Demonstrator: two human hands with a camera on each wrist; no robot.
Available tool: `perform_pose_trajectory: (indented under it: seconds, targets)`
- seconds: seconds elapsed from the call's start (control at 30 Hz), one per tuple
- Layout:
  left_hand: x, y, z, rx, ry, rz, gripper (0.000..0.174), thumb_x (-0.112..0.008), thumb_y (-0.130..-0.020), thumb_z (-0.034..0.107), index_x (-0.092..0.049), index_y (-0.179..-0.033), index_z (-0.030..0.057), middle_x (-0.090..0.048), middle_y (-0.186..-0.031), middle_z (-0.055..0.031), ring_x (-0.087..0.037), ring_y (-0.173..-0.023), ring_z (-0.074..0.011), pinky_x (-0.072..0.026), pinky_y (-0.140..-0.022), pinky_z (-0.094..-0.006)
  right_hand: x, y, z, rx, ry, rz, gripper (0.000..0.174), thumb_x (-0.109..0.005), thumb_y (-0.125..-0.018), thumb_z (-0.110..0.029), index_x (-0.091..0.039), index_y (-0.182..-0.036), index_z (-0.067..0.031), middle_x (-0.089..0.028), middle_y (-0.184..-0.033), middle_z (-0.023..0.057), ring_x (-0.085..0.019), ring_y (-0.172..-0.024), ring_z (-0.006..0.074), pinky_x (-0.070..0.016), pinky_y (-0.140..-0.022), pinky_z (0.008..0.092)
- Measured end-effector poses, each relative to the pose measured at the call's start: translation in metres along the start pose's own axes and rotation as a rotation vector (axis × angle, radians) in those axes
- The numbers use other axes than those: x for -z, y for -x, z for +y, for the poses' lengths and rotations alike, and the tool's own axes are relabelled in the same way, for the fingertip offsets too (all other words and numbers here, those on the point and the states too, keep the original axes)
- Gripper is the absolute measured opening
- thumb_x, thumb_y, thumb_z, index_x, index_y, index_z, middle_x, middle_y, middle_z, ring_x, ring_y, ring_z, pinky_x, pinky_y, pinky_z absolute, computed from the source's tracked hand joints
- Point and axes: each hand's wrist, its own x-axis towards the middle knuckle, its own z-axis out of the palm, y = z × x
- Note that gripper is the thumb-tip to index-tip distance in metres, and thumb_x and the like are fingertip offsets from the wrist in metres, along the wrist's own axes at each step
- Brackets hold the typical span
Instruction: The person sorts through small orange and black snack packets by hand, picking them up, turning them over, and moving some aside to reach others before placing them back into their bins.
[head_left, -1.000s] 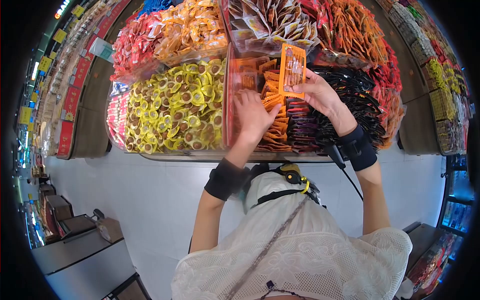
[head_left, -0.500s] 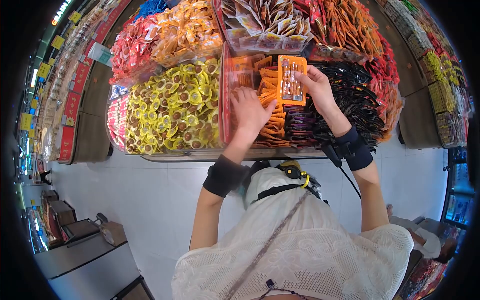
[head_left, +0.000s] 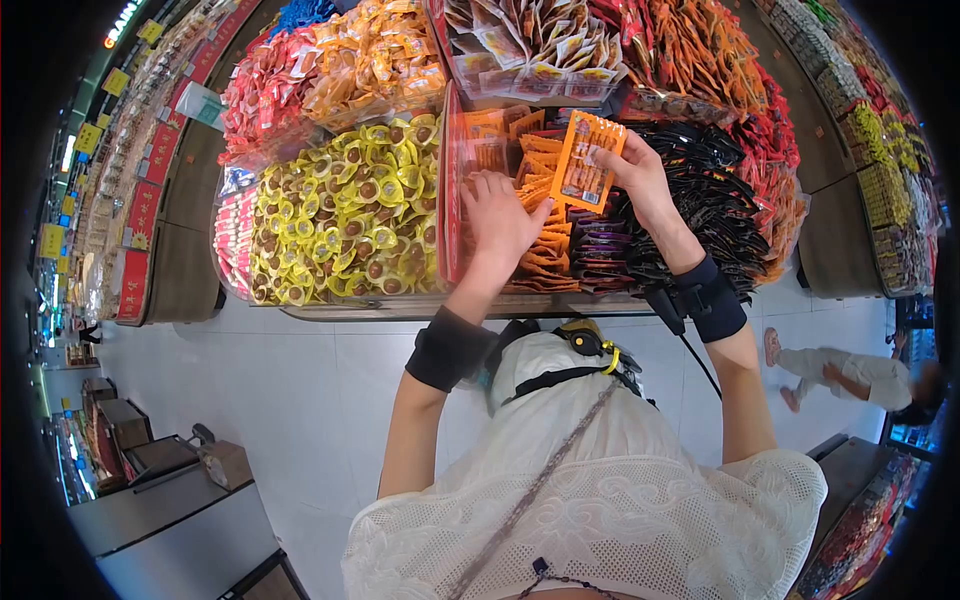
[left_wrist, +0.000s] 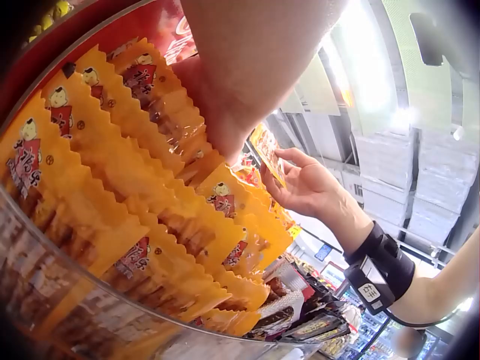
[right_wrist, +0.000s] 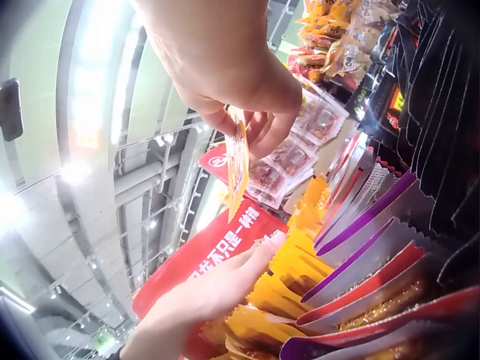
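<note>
Torso: we wear a white floral-lace mesh top [head_left: 660, 525]; grey braided cord [head_left: 545, 473] across it; dark square pendant [head_left: 541, 567] | Wrists: our wide black fabric cuffs [head_left: 448, 350]; white black-lettered label [left_wrist: 370, 289] on the right one; thin black cable [head_left: 703, 364] beside it

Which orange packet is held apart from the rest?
The orange packet pinched by the right hand, raised singly; the other orange packets sit bunched together.

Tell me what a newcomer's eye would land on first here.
Probably the orange packet held up in the right-hand grip, above centre in the head view. Next, likely the heap of yellow-wrapped snacks left of the red divider. The dark mass of black packets, to the right of that grip, would probably stand out too.
</note>
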Motion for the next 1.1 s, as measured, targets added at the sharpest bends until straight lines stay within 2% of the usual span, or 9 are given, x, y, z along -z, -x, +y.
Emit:
perform_pose_trajectory:
  seconds: [0.1,0.33,0.43,0.6,0.7,0.8,0.9,1.0,1.1]
  targets:
    - [0.000,0.000,0.000,0.004,0.002,0.010,0.078,-0.044,-0.078,0.063,-0.051,-0.112,-0.0064,-0.048,-0.119,-0.0220,-0.038,-0.116,-0.0343,-0.0256,-0.099,-0.0499,0.003,-0.002,0.000,-0.014,0.035,0.010,0.016,-0.060,-0.081,-0.003,-0.055,-0.097,-0.0015,-0.062,-0.090,0.0026,-0.058,-0.078,0.0069,-0.0469,-0.066,0.0217]
    - [0.001,-0.001,0.001,0.012,0.025,-0.014,0.080,-0.042,-0.078,0.065,-0.051,-0.112,-0.0068,-0.048,-0.119,-0.0227,-0.039,-0.116,-0.0340,-0.0255,-0.099,-0.0499,0.001,-0.034,-0.002,0.191,0.033,0.002,0.014,-0.060,-0.082,-0.001,-0.055,-0.095,-0.0003,-0.060,-0.087,0.0030,-0.058,-0.077,0.0078,-0.0495,-0.067,0.0236]
    - [0.000,-0.001,0.001,0.010,0.033,-0.014,0.080,-0.042,-0.078,0.065,-0.051,-0.112,-0.0069,-0.048,-0.119,-0.0227,-0.038,-0.116,-0.0339,-0.0252,-0.099,-0.0501,-0.010,-0.048,0.001,0.121,0.053,-0.032,0.012,-0.059,-0.083,-0.004,-0.056,-0.094,0.0002,-0.061,-0.084,0.0025,-0.058,-0.076,0.0085,-0.0486,-0.066,0.0230]
    - [0.001,0.000,0.001,0.018,0.033,0.008,0.080,-0.042,-0.078,0.065,-0.051,-0.111,-0.0069,-0.049,-0.118,-0.0224,-0.038,-0.116,-0.0340,-0.0250,-0.099,-0.0501,-0.017,-0.069,0.032,0.257,0.456,-0.098,0.012,-0.063,-0.079,-0.010,-0.060,-0.083,0.0011,-0.062,-0.069,0.0062,-0.057,-0.066,0.0071,-0.0441,-0.060,0.0237]
    - [-0.003,0.000,0.001,0.017,0.037,0.027,0.080,-0.042,-0.077,0.065,-0.051,-0.111,-0.0065,-0.049,-0.117,-0.0222,-0.038,-0.116,-0.0343,-0.0250,-0.099,-0.0499,-0.018,-0.070,0.041,0.276,0.492,-0.111,0.013,-0.063,-0.079,-0.011,-0.060,-0.085,0.0003,-0.062,-0.069,0.0064,-0.057,-0.065,0.0084,-0.0445,-0.061,0.0259]
    - [-0.004,-0.001,0.000,0.015,0.029,0.026,0.080,-0.042,-0.077,0.066,-0.052,-0.111,-0.0062,-0.049,-0.117,-0.0221,-0.038,-0.116,-0.0344,-0.0249,-0.099,-0.0498,-0.018,-0.066,0.040,0.198,0.573,-0.159,0.014,-0.063,-0.078,-0.011,-0.060,-0.087,-0.0002,-0.062,-0.070,0.0088,-0.058,-0.065,0.0120,-0.0450,-0.063,0.0268]
    - [-0.004,0.000,0.000,0.012,0.015,0.032,0.080,-0.042,-0.077,0.066,-0.052,-0.111,-0.0060,-0.049,-0.118,-0.0219,-0.038,-0.116,-0.0342,-0.0247,-0.099,-0.0497,-0.015,-0.064,0.030,0.191,0.755,-0.215,0.017,-0.062,-0.075,-0.010,-0.060,-0.089,-0.0011,-0.063,-0.075,0.0144,-0.062,-0.070,0.0237,-0.0468,-0.066,0.0317]
    - [-0.004,0.001,0.001,0.008,0.023,0.064,0.078,-0.045,-0.077,0.064,-0.053,-0.109,-0.0062,-0.050,-0.116,-0.0223,-0.040,-0.115,-0.0343,-0.0264,-0.098,-0.0492,-0.013,-0.061,0.020,0.413,0.953,-0.268,0.020,-0.061,-0.073,-0.008,-0.060,-0.092,-0.0017,-0.062,-0.081,0.0192,-0.061,-0.079,0.0345,-0.0473,-0.070,0.0374]
    - [-0.006,0.001,0.000,-0.007,0.028,0.134,0.073,-0.049,-0.076,0.061,-0.055,-0.104,-0.0065,-0.052,-0.112,-0.0232,-0.043,-0.111,-0.0345,-0.0295,-0.095,-0.0486,-0.012,-0.060,0.026,0.320,0.981,-0.379,0.021,-0.059,-0.073,-0.007,-0.059,-0.093,-0.0021,-0.062,-0.084,0.0200,-0.058,-0.085,0.0374,-0.0467,-0.072,0.0408]
